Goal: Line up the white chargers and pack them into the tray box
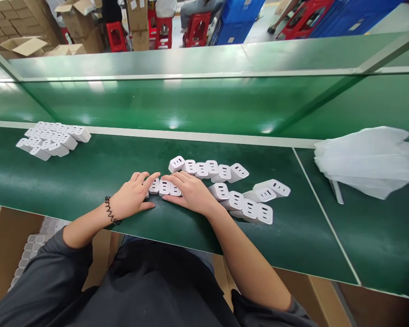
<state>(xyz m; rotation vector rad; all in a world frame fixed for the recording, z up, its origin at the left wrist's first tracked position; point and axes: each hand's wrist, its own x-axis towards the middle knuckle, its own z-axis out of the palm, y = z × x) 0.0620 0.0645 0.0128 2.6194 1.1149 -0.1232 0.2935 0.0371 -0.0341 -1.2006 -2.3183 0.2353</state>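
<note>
A short row of white chargers [164, 187], their slotted ends facing up, stands on the green bench between my two hands. My left hand [131, 195], wearing a dark coiled band at the wrist, cups the row's left end with fingers behind and thumb in front. Around the right end, my right hand [192, 193] has its fingers over the back and its thumb along the front. My palms hide part of the end chargers. Just behind is another uneven row of chargers [211, 169]. More chargers [247, 208] stand to the right, and two lean there [272, 187].
A packed cluster of chargers [52, 138] stands at the far left. White plastic sheeting [368, 161] lies at the right past a bench seam. A raised green ledge [177, 104] runs behind. Below the left front edge is a carton [10, 254] with pale pieces beside it.
</note>
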